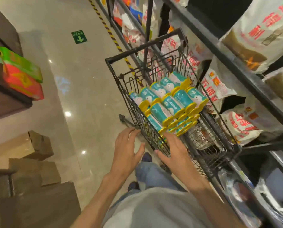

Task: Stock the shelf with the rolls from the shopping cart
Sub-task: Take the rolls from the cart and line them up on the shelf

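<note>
Start of restock, nothing picked yet. Rolls (168, 102) stacked in cart (147, 46), beside shelf (236, 66) at right. Left hand (126, 148) spread wide, empty, near cart corner. Right hand (173, 150) fingers loose, reaching over cart's near edge; contact unclear. Next: grasp nearest roll, lift out, carry to shelf.

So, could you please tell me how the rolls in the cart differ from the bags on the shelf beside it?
The rolls are small teal cylinders with yellow ends; the bags are much larger, white with red print. The rolls lie stacked in neat rows inside the wire shopping cart; the bags slump unevenly on the dark shelf. Both are wrapped, printed goods, and neither hand holds any.
</note>
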